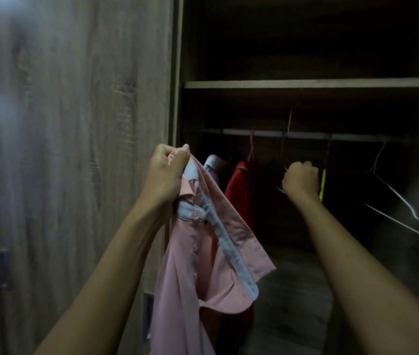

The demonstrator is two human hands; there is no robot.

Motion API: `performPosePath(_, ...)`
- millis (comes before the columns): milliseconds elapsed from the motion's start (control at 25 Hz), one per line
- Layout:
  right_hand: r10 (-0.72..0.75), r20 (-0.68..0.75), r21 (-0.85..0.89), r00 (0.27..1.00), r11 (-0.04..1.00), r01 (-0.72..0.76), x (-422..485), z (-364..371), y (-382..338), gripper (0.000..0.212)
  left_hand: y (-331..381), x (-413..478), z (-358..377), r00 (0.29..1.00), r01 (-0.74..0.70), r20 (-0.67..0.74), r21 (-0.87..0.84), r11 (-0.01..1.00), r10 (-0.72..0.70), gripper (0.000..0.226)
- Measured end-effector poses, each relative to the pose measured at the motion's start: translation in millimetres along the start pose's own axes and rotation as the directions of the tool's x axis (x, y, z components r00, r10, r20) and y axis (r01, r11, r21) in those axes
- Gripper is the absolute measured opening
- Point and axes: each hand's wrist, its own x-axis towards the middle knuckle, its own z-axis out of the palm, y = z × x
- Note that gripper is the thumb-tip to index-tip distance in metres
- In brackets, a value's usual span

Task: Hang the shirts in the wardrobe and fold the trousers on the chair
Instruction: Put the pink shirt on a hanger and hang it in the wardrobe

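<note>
Wood-grain wardrobe door (75, 124) at left. Left hand (164, 172) grips the pink button-up shirt with pale blue collar lining (190, 265) by its collar, in front of the open wardrobe. Red hanging garment (241, 190) behind it. Right hand (300, 179) is fisted round a thin wire hanger (280, 190). An empty white wire hanger (408, 216) is far right.

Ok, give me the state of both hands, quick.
Left hand: fingers pinch the pink shirt by its collar.
Right hand: fingers curled round what looks like a thin wire hanger, mostly hidden in the dark.
</note>
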Motion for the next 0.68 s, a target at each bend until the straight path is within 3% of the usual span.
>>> performPosePath(120, 0.005, 0.131, -0.034, 0.991, 0.999, -0.001, 13, 13, 4, 0.021, -7, 5, 10, 1.000, -0.009, 0.017, 0.011, 1.000, 0.009, 0.022)
performPosePath(280, -0.010, 0.173, 0.023, 0.985, 1.000, 0.006, 25, 20, 5, 0.021, -17, 9, 14, 1.000, -0.012, 0.027, 0.035, 0.999, 0.012, 0.021)
performPosePath(400, 0.052, 0.195, 0.079, 0.979, 0.995, -0.068, 30, 20, 1, 0.028, -21, 12, 13, 1.000, -0.009, 0.030, 0.034, 0.999, 0.008, 0.021)
performPosePath(680, 0.168, 0.214, 0.411, 0.962, 0.878, -0.245, 13, 13, -8, 0.039, -18, 8, 2, 0.999, 0.003, 0.044, -0.009, 1.000, -0.002, 0.020)
